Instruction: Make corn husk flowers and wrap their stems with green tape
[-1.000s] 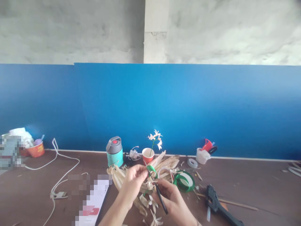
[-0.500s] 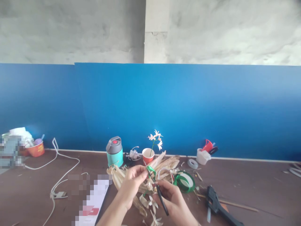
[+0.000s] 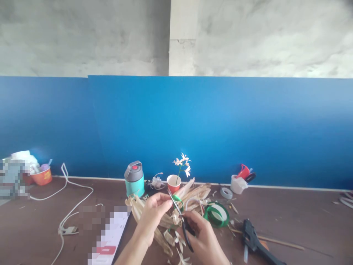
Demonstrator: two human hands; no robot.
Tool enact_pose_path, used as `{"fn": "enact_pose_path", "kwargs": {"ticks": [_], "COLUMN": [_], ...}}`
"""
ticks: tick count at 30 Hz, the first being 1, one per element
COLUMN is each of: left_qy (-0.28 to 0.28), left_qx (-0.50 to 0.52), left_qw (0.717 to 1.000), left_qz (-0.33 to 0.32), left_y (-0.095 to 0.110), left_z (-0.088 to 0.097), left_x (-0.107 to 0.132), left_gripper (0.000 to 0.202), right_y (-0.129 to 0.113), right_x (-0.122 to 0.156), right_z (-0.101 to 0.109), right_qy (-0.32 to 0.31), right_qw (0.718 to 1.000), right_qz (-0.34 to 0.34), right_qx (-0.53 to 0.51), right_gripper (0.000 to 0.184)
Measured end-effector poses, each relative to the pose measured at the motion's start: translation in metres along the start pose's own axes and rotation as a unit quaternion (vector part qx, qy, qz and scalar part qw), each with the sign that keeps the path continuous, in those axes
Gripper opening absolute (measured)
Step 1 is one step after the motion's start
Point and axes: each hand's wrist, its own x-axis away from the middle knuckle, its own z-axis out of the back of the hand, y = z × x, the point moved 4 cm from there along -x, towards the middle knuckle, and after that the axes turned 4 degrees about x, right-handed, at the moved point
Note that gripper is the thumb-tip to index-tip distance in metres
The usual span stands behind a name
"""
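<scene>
My left hand pinches a strip of green ribbon above a pile of dried husk leaves. My right hand grips black-handled scissors, whose blades point up to the ribbon right beside my left fingertips. Small pale husk flowers lie on the brown table under both hands. A coil of green ribbon lies just right of my right hand.
A teal flask, a red paper cup holding a flower stem, a tape roll and a white cup of tools stand along the blue wall. A black glue gun lies right; a white cable and orange bowl left.
The scissors' blades have risen and tilted to meet the ribbon at my left fingertips. My right hand has shifted slightly lower. The view has dropped a little.
</scene>
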Motion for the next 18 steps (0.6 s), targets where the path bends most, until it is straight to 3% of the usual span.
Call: {"fn": "enact_pose_path", "kwargs": {"ticks": [11, 18], "left_qy": [-0.018, -0.029], "left_qx": [-0.018, -0.031], "left_qw": [1.0, 0.999], "left_qz": [0.002, 0.003], "left_y": [-0.0043, -0.01], "left_z": [0.0058, 0.0089], "left_x": [-0.0064, -0.0094], "left_gripper": [0.011, 0.012], "right_y": [-0.0031, -0.0056], "right_x": [0.0005, 0.0015], "right_z": [-0.0004, -0.0008], "right_qy": [-0.038, -0.046], "right_qw": [0.999, 0.998], "right_qz": [-0.001, -0.019], "right_qx": [0.03, -0.035], "right_gripper": [0.025, 0.026]}}
